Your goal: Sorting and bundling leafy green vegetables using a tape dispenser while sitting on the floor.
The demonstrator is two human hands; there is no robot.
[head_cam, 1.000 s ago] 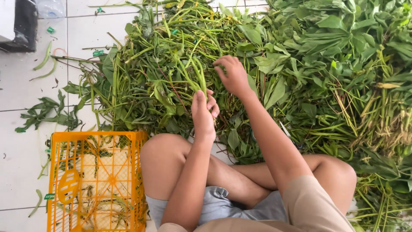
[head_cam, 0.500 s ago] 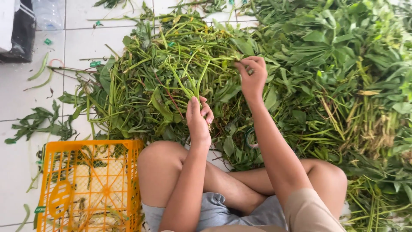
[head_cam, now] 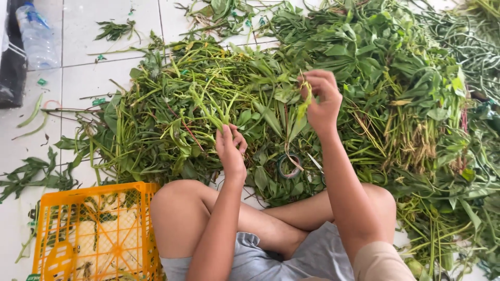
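Note:
I sit cross-legged on a white tiled floor in front of a big heap of green leafy stalks (head_cam: 219,93). My left hand (head_cam: 230,148) grips the base of a small bunch of thin green stems (head_cam: 213,112) that fans upward over the heap. My right hand (head_cam: 322,101) is raised a little to the right and pinches a single leafy sprig (head_cam: 304,106) that hangs down from its fingers. A roll of tape (head_cam: 288,165) lies among the leaves between my hands, close to my knee.
An orange plastic crate (head_cam: 94,234) stands by my left knee with a few green scraps inside. A denser pile of leafy bundles (head_cam: 396,78) fills the right side. A clear plastic bottle (head_cam: 37,36) and a dark bag (head_cam: 10,67) sit at the far left. Loose stems litter the tiles.
My right hand rose from the heap and moved right, lifting a leafy sprig. My left hand kept its bunch of stems. The view shifted up and right, showing the bottle and tape.

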